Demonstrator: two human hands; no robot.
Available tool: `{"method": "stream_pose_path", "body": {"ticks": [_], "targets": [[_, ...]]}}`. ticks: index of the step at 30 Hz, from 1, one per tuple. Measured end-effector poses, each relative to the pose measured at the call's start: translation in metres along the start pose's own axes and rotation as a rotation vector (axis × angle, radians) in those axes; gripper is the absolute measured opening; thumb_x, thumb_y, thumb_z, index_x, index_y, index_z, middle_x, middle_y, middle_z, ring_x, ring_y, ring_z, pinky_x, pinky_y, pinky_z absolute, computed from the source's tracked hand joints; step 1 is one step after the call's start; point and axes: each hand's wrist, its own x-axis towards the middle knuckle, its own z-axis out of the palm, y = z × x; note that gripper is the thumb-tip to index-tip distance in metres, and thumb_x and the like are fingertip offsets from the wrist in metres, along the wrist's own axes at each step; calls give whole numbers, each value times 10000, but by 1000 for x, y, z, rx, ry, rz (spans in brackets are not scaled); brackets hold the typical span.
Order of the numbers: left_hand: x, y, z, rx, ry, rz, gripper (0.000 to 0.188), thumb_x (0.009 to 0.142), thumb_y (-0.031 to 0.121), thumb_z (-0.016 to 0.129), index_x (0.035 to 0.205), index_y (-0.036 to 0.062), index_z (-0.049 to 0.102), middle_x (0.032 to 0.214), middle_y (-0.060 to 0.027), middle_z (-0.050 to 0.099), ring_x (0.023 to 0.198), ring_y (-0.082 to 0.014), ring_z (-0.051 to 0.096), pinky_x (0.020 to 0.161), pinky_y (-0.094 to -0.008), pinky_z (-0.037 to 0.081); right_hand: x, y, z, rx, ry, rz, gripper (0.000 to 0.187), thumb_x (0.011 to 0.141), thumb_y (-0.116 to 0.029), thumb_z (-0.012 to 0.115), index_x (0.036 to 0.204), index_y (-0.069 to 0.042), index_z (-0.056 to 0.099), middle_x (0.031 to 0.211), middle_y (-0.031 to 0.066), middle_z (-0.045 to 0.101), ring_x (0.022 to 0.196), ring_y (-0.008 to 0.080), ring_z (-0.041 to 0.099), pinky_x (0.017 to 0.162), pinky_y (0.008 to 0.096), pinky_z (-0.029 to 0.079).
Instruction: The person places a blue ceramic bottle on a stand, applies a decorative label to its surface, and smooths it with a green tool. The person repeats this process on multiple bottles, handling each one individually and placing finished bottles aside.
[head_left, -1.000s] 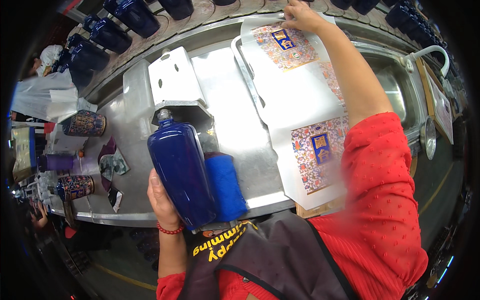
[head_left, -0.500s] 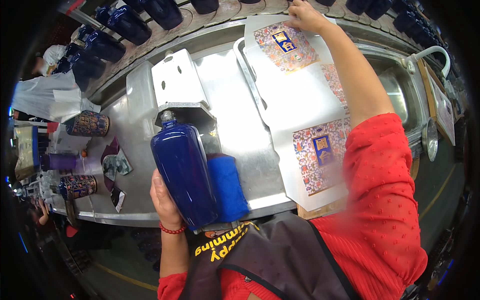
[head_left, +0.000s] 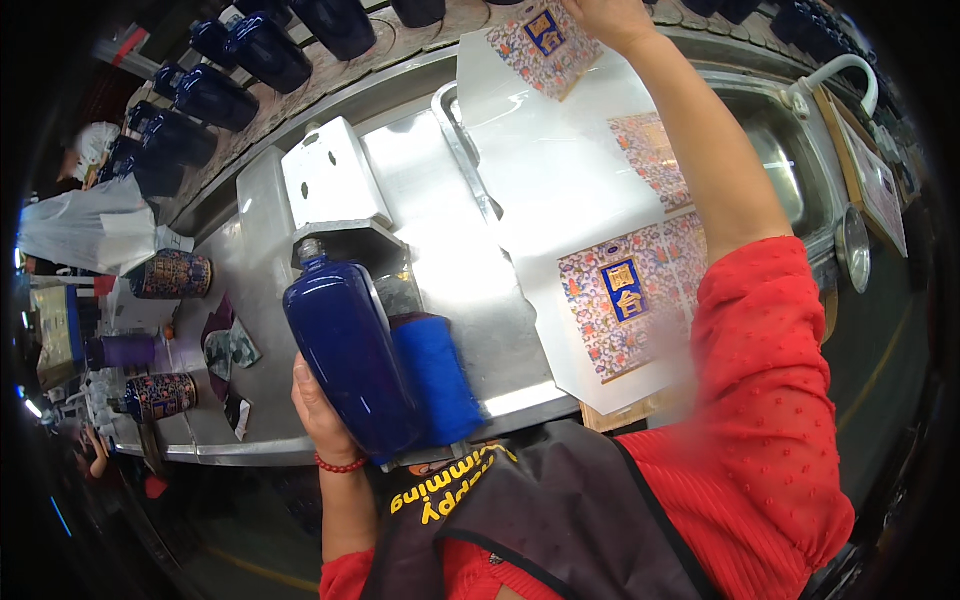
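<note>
A glossy dark-blue glass bottle (head_left: 350, 350) lies tilted, its neck in a white and metal holder (head_left: 338, 178) and its base toward me. My left hand (head_left: 325, 415) grips the bottle's lower left side, with the fingers partly hidden behind it. At the top, my right hand (head_left: 612, 22) pinches the edge of a flower-patterned decal (head_left: 548, 62) with a blue and gold panel. That decal overlaps the far end of a wet white sheet (head_left: 520, 200). Another patterned decal (head_left: 625, 335) lies on the sheet's near part, and a third (head_left: 650, 150) is partly covered by my right arm.
A blue cloth (head_left: 438, 375) lies right of the bottle on the metal bench. Several blue bottles (head_left: 270, 50) line the back. Decorated bottles (head_left: 160, 396) and scraps (head_left: 228, 350) are at left. A metal sink (head_left: 790, 175) with a white tap (head_left: 850, 68) is at right.
My right hand has drawn the far decal away from me along the sheet, toward its far edge. My left hand stays on the bottle. The whole view has shifted slightly.
</note>
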Motion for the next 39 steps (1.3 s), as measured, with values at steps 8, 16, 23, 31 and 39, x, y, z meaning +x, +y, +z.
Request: {"method": "stream_pose_path", "body": {"ticks": [8, 16, 23, 31, 39], "targets": [[0, -15, -9, -101, 4, 8, 547, 1102, 408, 283, 1251, -32, 573, 1063, -106, 680, 907, -175, 669, 812, -291, 549, -89, 157, -83, -230, -110, 474, 317, 920, -315, 598, 850, -20, 687, 870, 207, 650, 905, 387, 612, 808, 487, 488], [2, -14, -8, -77, -35, 103, 541, 1105, 411, 280, 1283, -33, 532, 1116, -136, 670, 950, -205, 681, 848, -324, 571, -313, 179, -148, -274, -1002, 1214, 556, 907, -473, 552, 1133, 6, 721, 1259, 284, 634, 1217, 412, 603, 1029, 471, 468], [-17, -2, -6, 347, 25, 410, 786, 1042, 589, 351, 1479, -65, 353, 1447, -193, 446, 1324, -275, 473, 1095, -396, 384, -375, 185, -152, -474, -1076, 1030, 728, 939, -650, 489, 1289, -24, 612, 1217, 266, 658, 1168, 430, 619, 981, 519, 487], [-52, 29, -14, 870, -157, 661, 891, 785, 233, 833, 1502, -30, 374, 1471, -324, 416, 1315, -475, 475, 1084, -450, 410, -351, 219, -176, -517, -1032, 957, 367, 929, -303, 587, 1138, -24, 704, 1152, 256, 681, 1121, 442, 633, 950, 527, 504], [-54, 39, -17, 448, -193, 453, 839, 884, 268, 780, 1532, -32, 339, 1366, -288, 551, 1208, -335, 605, 1007, -368, 477, -242, 244, -194, -368, -772, 631, 336, 932, -280, 574, 1006, 33, 671, 1009, 305, 666, 1017, 480, 630, 885, 546, 483]]}}
